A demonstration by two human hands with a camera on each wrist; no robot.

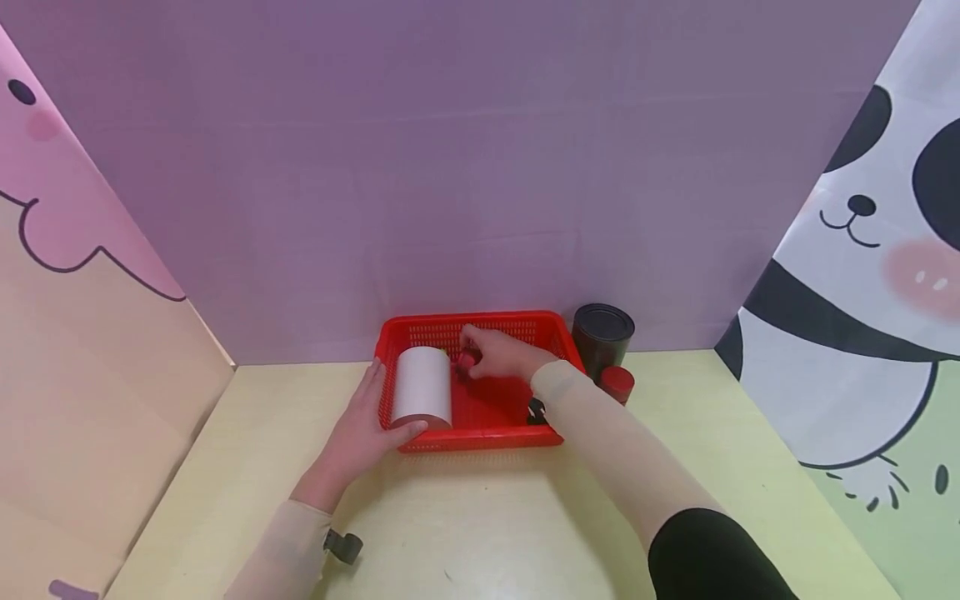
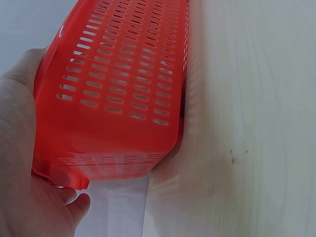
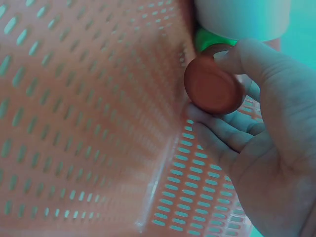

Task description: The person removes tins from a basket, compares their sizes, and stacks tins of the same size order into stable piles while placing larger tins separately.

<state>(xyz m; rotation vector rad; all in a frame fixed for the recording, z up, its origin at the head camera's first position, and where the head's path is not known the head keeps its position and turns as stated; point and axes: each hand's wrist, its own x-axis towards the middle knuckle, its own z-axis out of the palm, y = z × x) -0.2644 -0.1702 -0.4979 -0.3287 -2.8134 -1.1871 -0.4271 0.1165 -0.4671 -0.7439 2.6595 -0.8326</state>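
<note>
A red perforated plastic basket [image 1: 491, 439] stands on the table against the back wall. My left hand [image 1: 367, 429] holds its front left corner, thumb across the front rim and fingers along the left side; in the left wrist view the hand [image 2: 22, 148] wraps the rim. Inside the basket, my right hand [image 1: 504, 353] pinches a small red object with a round, disc-like end [image 3: 212, 89]; its other end is hidden. A white cylinder [image 1: 422, 383] sits in the basket's left part, just left of the red object. A small green thing [image 3: 207, 39] shows beside the cylinder.
Right of the basket stand a dark can [image 1: 603, 337] and a red-topped container [image 1: 617, 382], partly behind the right sleeve. A black item [image 1: 536, 412] lies in the basket's front right. A purple wall [image 1: 480, 183] closes off the back; printed panels flank the pale wooden table [image 1: 480, 525].
</note>
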